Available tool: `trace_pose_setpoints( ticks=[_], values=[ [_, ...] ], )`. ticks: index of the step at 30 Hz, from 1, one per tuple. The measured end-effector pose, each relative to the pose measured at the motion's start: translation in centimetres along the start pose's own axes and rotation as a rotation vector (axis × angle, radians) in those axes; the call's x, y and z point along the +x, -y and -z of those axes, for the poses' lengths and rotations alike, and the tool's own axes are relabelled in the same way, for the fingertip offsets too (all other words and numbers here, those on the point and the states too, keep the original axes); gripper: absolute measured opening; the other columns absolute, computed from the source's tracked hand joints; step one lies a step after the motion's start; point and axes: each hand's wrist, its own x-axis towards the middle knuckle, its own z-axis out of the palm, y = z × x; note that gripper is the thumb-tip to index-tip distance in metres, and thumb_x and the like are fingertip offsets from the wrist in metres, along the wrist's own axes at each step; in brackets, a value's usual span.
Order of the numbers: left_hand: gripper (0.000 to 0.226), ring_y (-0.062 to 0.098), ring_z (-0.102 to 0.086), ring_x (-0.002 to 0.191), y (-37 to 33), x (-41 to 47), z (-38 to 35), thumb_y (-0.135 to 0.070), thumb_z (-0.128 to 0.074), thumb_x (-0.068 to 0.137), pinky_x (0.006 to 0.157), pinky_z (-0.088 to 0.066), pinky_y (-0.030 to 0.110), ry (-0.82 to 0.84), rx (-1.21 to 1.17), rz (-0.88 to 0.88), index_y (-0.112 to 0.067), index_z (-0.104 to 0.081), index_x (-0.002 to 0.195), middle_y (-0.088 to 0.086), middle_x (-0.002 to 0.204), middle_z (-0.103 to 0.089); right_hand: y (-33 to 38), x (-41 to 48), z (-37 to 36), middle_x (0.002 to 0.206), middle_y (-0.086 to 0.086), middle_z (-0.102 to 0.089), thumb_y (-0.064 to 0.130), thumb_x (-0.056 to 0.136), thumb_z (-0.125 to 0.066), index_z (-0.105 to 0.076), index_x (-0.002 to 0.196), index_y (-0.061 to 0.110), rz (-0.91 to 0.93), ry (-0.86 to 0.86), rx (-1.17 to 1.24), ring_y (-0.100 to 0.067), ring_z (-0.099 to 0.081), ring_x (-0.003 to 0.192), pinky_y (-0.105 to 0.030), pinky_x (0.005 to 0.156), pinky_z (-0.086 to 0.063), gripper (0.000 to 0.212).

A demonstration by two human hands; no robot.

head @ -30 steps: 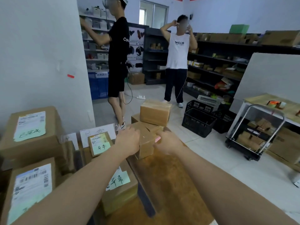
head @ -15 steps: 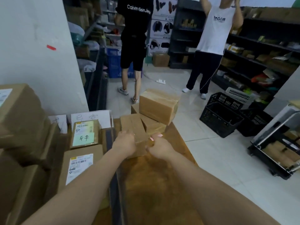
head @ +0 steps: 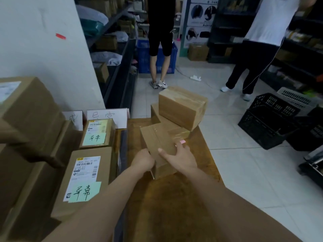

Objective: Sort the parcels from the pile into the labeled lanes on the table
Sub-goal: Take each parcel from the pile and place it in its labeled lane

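A small taped cardboard parcel lies on the brown table in front of me. My left hand grips its near left edge and my right hand holds its top and right side with thumb and fingers spread round it. Behind it, the pile holds a larger taped box stacked on another flat box. To the left, two labelled parcels sit in a lane: a far one and a near one, each with a green handwritten note. White lane signs stand at the back.
Large cardboard boxes are stacked at my left against a white wall. Two people stand on the tiled floor beyond the table, near dark shelves. Black plastic crates and a trolley stand at the right.
My view has tilted down and closer. The small parcel has come toward me off the pile, and my right hand has shifted onto its top.
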Motion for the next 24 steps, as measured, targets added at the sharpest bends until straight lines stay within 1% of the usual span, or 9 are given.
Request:
trace_pose_setpoints(
  ticks=[3,5,7,10,13,15,19,22,24],
  values=[
    [0.027,0.022,-0.063,0.091,0.5,-0.9,-0.5,-0.009,-0.044,0.098,0.085,-0.056,0.04,0.064,-0.142,-0.028,-0.014,-0.061,0.118,-0.001,0.092,-0.062,-0.3,-0.8,-0.1,0.153,-0.014,-0.037,0.092,0.072,-0.044,-0.022,0.157,0.022,-0.006,-0.002,-0.135,-0.037,-0.043,0.137,-0.048,0.109,-0.04,0.113],
    [0.045,0.024,-0.06,0.102,0.8,-1.9,-0.3,-0.003,-0.041,0.098,0.092,-0.054,0.04,0.098,-0.245,-0.012,-0.018,-0.048,0.139,0.001,0.11,-0.062,-0.5,-1.4,-0.3,0.153,-0.014,-0.035,0.095,0.066,-0.046,-0.013,0.159,0.024,-0.022,0.006,-0.155,-0.038,-0.041,0.138,-0.048,0.11,-0.039,0.122],
    [0.057,0.024,-0.053,0.119,1.2,-3.0,-0.1,0.0,-0.041,0.097,0.1,-0.05,0.038,0.144,-0.257,-0.023,-0.026,-0.036,0.148,0.004,0.14,-0.049,-0.6,-2.1,-0.2,0.153,-0.014,-0.032,0.091,0.063,-0.058,-0.005,0.159,0.024,-0.056,0.016,-0.145,-0.038,-0.038,0.139,-0.049,0.112,-0.038,0.129],
    [0.06,0.024,-0.041,0.133,1.5,-4.6,0.1,0.001,-0.04,0.098,0.11,-0.039,0.036,0.203,-0.213,-0.093,-0.032,-0.037,0.147,0.003,0.153,-0.032,-1.1,-3.6,-0.1,0.15,-0.014,-0.035,0.073,0.067,-0.069,-0.005,0.159,0.025,-0.141,0.002,-0.08,-0.037,-0.041,0.136,-0.046,0.11,-0.04,0.122],
    [0.051,0.024,-0.031,0.139,1.8,-5.7,0.2,-0.008,-0.039,0.1,0.114,-0.029,0.035,0.164,-0.17,-0.191,-0.033,-0.041,0.145,0.002,0.154,-0.025,-1.7,-6.1,0.1,0.148,-0.01,-0.044,0.073,0.067,-0.057,-0.026,0.156,0.028,-0.225,-0.017,0.216,-0.034,-0.048,0.131,-0.046,0.109,-0.041,0.105],
    [0.048,0.026,-0.03,0.14,2.0,-6.7,0.7,-0.019,-0.039,0.103,0.114,-0.028,0.04,0.048,-0.211,-0.207,-0.03,-0.034,0.149,0.002,0.155,-0.024,-2.2,-7.8,0.4,0.142,-0.006,-0.052,0.064,0.081,-0.056,-0.039,0.15,0.025,-0.254,-0.057,0.515,-0.028,-0.052,0.122,-0.046,0.106,-0.043,0.081],
    [0.06,0.03,-0.029,0.142,2.4,-8.9,2.2,-0.053,-0.03,0.1,0.113,-0.028,0.05,-0.013,-0.436,-0.107,-0.028,-0.016,0.153,0.004,0.157,-0.026,-2.9,-10.6,1.7,0.117,-0.006,-0.067,0.056,0.09,-0.056,-0.059,0.119,0.022,-0.399,-0.008,1.016,-0.025,-0.061,0.113,-0.051,0.105,-0.046,0.045],
    [0.072,0.031,-0.047,0.13,2.1,-10.2,3.2,-0.069,-0.025,0.092,0.11,-0.036,0.048,0.12,-0.737,0.034,-0.02,-0.037,0.143,0.007,0.139,-0.05,-3.6,-12.2,2.2,0.116,-0.008,-0.07,0.057,0.089,-0.055,-0.059,0.114,0.023,-0.383,0.023,1.196,-0.027,-0.063,0.112,-0.048,0.097,-0.049,0.043],
    [0.058,0.028,-0.059,0.114,2.1,-11.3,3.4,-0.06,-0.033,0.097,0.101,-0.046,0.045,0.202,-0.836,0.018,-0.016,-0.048,0.132,0.005,0.123,-0.061,-3.9,-13.2,2.2,0.119,-0.01,-0.071,0.058,0.087,-0.054,-0.059,0.124,0.02,-0.361,0.065,1.303,-0.029,-0.064,0.111,-0.045,0.087,-0.051,0.053]
  ],
)
